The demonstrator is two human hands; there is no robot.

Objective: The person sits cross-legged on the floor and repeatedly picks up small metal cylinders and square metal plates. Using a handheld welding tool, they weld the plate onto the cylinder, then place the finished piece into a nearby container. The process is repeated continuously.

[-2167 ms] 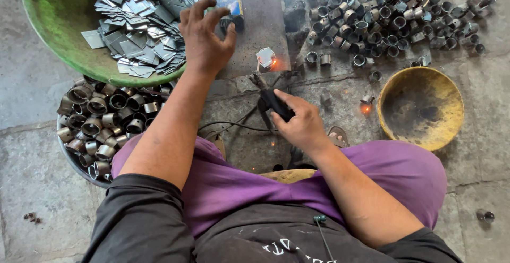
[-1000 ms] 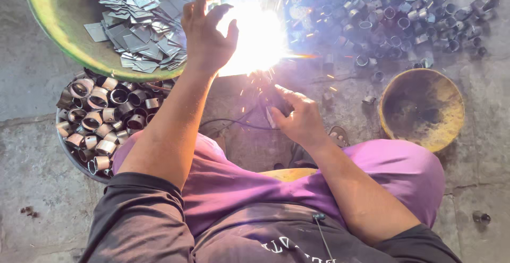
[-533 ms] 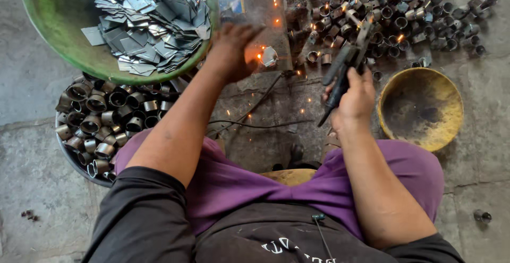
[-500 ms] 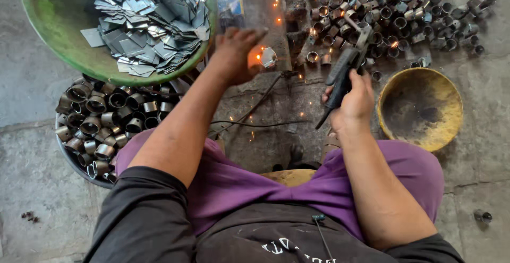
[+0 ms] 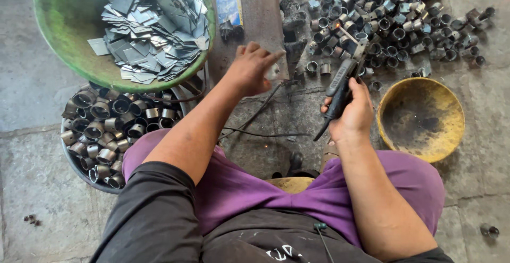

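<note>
My left hand (image 5: 251, 67) pinches a small metal piece (image 5: 273, 72) by its fingertips, just above the dark steel plate (image 5: 263, 24) on the floor. My right hand (image 5: 351, 110) grips a black welding electrode holder (image 5: 338, 89), lifted to the right, its tip pointing up toward the heap of welded metal rings (image 5: 393, 13). A thin black cable (image 5: 260, 133) trails from the holder across the floor between my hands.
A green basin (image 5: 64, 24) of flat metal squares stands at upper left. Below it sits a tub of short metal rings (image 5: 106, 130). A worn yellow bowl (image 5: 422, 119) rests right of my right hand. My purple-clad legs fill the foreground.
The bright welding flash has ended. My right hand swung the holder up and right, away from the plate. My left hand came down from the basin's edge and picked up the small piece.
</note>
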